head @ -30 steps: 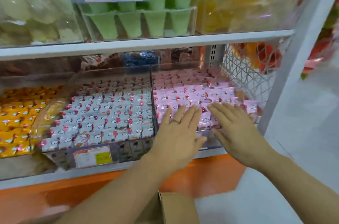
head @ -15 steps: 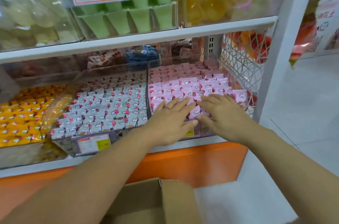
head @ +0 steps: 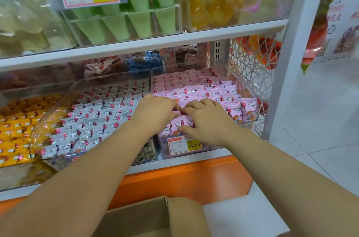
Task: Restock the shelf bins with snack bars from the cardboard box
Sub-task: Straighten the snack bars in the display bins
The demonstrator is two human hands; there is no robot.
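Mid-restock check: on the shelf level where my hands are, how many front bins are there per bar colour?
Yellow bars: 1
White bars: 1
Pink bars: 1
Total: 3

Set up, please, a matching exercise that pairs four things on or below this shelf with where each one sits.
Things:
1. pink-wrapped snack bars
2. white-wrapped snack bars
3. yellow-wrapped snacks
4. cardboard box

Places:
A. bottom edge of the view, below the orange shelf base
B. far left of the lower shelf
C. right end of the lower shelf, under the left hand and right hand
D. middle of the lower shelf, left of both hands

Pairs: 1-C, 2-D, 3-B, 4-A.
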